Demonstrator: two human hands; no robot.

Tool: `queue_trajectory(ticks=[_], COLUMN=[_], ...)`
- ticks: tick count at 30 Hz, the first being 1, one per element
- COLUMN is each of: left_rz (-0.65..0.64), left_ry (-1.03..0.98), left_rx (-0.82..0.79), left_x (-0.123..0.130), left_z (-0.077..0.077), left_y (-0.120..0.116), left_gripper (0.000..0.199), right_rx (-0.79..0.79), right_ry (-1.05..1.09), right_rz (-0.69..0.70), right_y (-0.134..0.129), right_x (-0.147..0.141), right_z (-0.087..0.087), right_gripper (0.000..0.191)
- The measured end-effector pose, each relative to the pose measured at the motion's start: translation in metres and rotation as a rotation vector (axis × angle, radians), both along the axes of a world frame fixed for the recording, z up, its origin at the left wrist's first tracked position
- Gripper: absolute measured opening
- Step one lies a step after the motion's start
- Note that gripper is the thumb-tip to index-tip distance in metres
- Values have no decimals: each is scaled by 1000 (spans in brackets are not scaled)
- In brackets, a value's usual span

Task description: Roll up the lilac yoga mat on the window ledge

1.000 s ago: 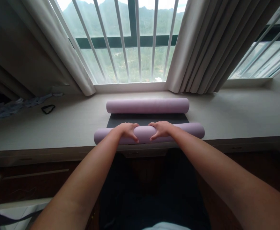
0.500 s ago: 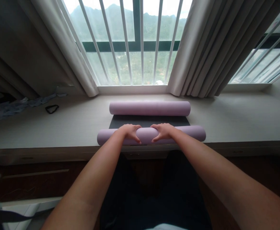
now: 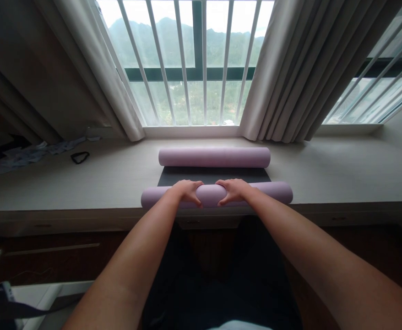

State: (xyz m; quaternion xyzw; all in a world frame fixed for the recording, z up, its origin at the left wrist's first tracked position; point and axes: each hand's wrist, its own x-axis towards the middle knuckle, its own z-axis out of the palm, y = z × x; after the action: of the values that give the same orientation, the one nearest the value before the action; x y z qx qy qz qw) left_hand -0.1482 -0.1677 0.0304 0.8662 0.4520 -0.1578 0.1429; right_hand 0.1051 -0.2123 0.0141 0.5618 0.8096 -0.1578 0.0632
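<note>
A mat is rolled up from both ends, pink on the outside, with a flat dark grey strip [image 3: 214, 175] between its rolls. The near pink roll [image 3: 211, 195] lies along the front edge of the pale counter, and the far pink roll [image 3: 214, 157] lies parallel to it, closer to the window. My left hand [image 3: 188, 191] grips the near roll just left of its middle, thumb on the near side. Just right of the middle, my right hand [image 3: 233, 190] grips the same roll in the same way.
The counter [image 3: 341, 174] runs below a barred window [image 3: 204, 101] with grey curtains [image 3: 286, 73] at its sides. On the left lie a black band [image 3: 80, 157] and crumpled pale material [image 3: 25, 155]. A dark strap [image 3: 19, 309] shows at bottom left.
The camera view has shifted slightly, so the window sits a little lower. My hands keep their grip on the near roll, and the mat shows no clear movement.
</note>
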Motion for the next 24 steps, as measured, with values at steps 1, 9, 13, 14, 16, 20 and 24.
queue_trajectory(ticks=[1, 9, 13, 14, 16, 20, 24], left_rz=[5, 46, 72, 77, 75, 57, 67], left_ry=[2, -22, -45, -50, -55, -68, -71], left_rx=[-22, -206, -313, -337, -361, -375, -382], left_x=[0, 2, 1, 1, 0, -1, -1], left_z=[0, 0, -1, -2, -3, -3, -2], left_y=[2, 26, 39, 42, 46, 49, 49], left_gripper=[105, 104, 103, 104, 105, 103, 105], right_rx=[-23, -157, -229, -249, -280, -299, -306], right_ry=[5, 58, 92, 104, 127, 140, 141], right_rz=[-3, -20, -15, -13, -13, -17, -16], right_y=[2, 22, 34, 36, 40, 43, 45], right_x=[0, 6, 10, 11, 12, 14, 14], right_z=[2, 9, 8, 8, 8, 8, 7], right_gripper=[97, 94, 94, 93, 92, 94, 93])
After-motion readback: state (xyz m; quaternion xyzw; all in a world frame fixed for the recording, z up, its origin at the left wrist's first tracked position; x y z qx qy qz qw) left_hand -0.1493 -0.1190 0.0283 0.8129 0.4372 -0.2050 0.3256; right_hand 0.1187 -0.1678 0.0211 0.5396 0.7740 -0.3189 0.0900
